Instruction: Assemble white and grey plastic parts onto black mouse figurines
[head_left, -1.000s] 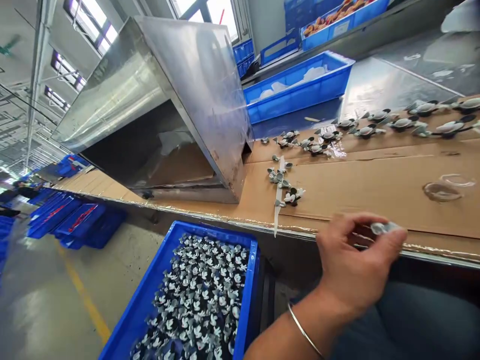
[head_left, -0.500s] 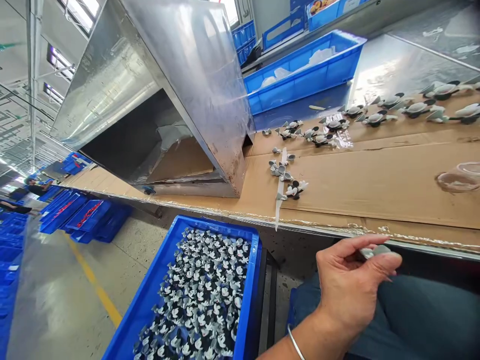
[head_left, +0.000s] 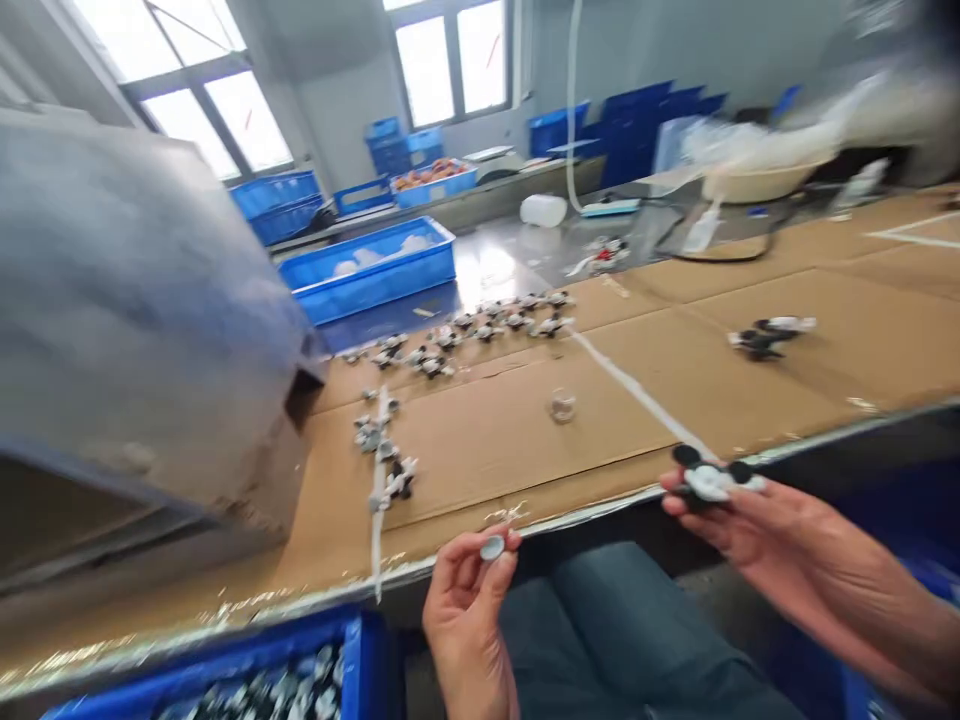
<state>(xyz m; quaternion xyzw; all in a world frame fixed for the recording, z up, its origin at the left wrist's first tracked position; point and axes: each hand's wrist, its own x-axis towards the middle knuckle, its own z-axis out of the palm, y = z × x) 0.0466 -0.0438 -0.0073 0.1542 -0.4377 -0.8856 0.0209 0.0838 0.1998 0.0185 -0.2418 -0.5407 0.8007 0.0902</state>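
My left hand (head_left: 466, 590) is raised over my lap, fingers pinched on a small grey round cap (head_left: 492, 547). My right hand (head_left: 739, 515) is at the right, just off the table edge, and holds a black-and-white toy head with round ears (head_left: 709, 478). Both hands hover in front of the cardboard-covered table (head_left: 675, 380). More small toy parts lie in a row (head_left: 465, 325) on the cardboard farther back. A loose cluster of toy parts (head_left: 382, 450) lies by a white strip.
A steel hood (head_left: 127, 330) fills the left. A blue bin of toy parts (head_left: 247, 690) sits below the table edge at lower left. Another blue bin (head_left: 375, 270) stands at the back. A small clear cup (head_left: 562, 404) and one dark toy piece (head_left: 765, 338) lie on the cardboard.
The view swung right and levelled out. My left hand stays pinched on the small grey cap and now sits lower left. My right hand has come into view holding a toy head.
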